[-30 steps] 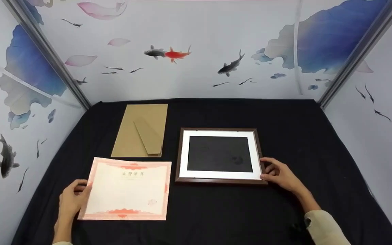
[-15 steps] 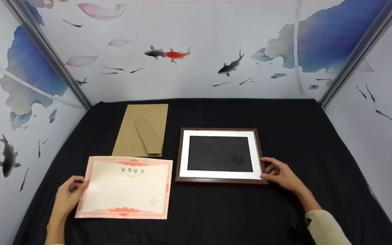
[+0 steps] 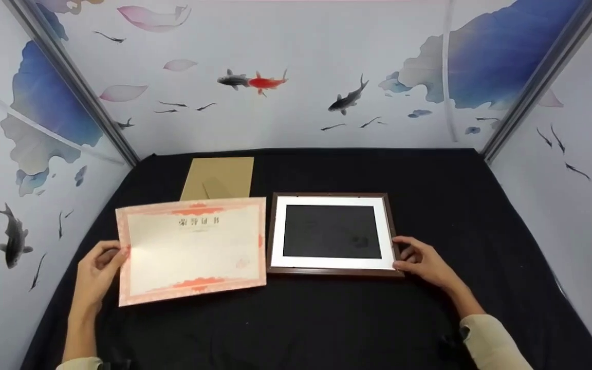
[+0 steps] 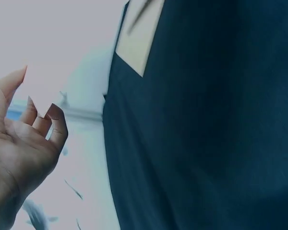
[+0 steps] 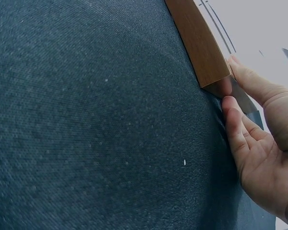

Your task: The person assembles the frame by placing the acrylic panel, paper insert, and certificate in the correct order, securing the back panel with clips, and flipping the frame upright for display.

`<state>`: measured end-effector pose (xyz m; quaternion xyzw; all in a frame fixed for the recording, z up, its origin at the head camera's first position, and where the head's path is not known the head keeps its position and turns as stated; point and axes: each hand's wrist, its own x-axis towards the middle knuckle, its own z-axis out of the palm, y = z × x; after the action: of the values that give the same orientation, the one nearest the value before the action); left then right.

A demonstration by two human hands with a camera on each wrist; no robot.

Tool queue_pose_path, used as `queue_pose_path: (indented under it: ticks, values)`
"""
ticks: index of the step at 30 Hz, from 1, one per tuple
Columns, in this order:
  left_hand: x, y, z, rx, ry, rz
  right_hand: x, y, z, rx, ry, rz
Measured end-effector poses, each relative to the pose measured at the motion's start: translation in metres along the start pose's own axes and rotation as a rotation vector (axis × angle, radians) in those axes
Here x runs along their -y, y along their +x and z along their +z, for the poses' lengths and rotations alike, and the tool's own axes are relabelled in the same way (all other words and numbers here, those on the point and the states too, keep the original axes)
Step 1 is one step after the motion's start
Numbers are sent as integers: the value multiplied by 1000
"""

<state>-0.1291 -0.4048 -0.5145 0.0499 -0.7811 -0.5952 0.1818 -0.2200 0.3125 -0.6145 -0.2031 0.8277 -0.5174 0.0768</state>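
My left hand (image 3: 98,275) pinches the left edge of a certificate (image 3: 193,257), a pale sheet with a pink border and red ornaments. It is lifted and tilted, its far edge overlapping the backing board in the head view. In the left wrist view the left hand (image 4: 26,141) shows thumb and bent fingers against a bright, washed-out area. A brown picture frame (image 3: 334,273) with a white mat (image 3: 332,263) lies just right of the certificate. My right hand (image 3: 424,264) grips its near right corner. The right wrist view shows thumb and fingers at the frame's brown side (image 5: 197,45).
Behind the certificate lies a tan backing board (image 3: 224,174) with a stand leg, partly covered in the head view. Black cloth (image 3: 301,324) covers the table. White panels (image 3: 296,118) printed with fish and lotus leaves enclose the back and sides.
My left hand has raised the certificate and carried it away from me and slightly left, tilting it. It now hides more of the backing board. The right hand and frame stay put.
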Motion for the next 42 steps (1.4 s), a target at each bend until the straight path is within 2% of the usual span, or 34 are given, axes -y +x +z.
queue_pose_path:
  ticks: [3,7,11,15,18,22,25,30,35,38,42]
  values:
    - [-11,11,19,-18,-94,26,0,1,0,-11,1,-10]
    - [-19,25,49,-10,-195,76,1,1,0,-24,3,-34]
    - [-19,34,82,14,-255,111,3,3,0,-1,-5,-37]
    - [-15,40,116,24,-282,107,13,5,-2,20,-16,-34]
    - [-14,41,143,37,-291,92,26,7,-4,2,-24,-29]
    - [-16,38,182,81,-343,71,29,7,-6,-95,-8,-21]
    - [-21,32,209,100,-385,47,25,10,-8,-149,65,5]
    - [-20,22,245,109,-420,-8,32,16,-6,-141,264,77]
    - [-37,8,261,152,-408,-25,39,22,3,-150,387,116]
    - [-47,3,265,169,-403,-10,42,26,8,-180,403,131]
    - [-50,2,269,178,-404,0,47,30,11,-227,399,138]
